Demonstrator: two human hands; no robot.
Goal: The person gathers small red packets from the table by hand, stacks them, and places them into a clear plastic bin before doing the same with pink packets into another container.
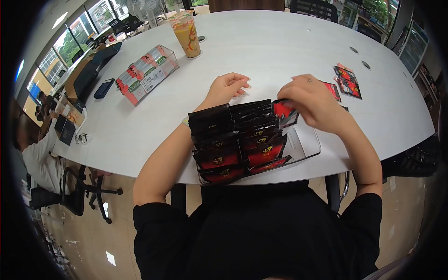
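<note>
Rows of black and red sachets stand packed in a clear tray at the table's near edge. My right hand pinches a red and black sachet at the tray's far right corner, beside the upright rows. Behind the tray, my left hand is raised over the table with its fingers curled and the thumb near the fingertips; nothing shows in it. More red sachets lie loose on the table to the right, with another partly behind my right hand.
A clear box of green and red packets stands at the left, near a tall drink cup. Further left are a dark blue case, glasses and a seated person. The white table has round inset caps.
</note>
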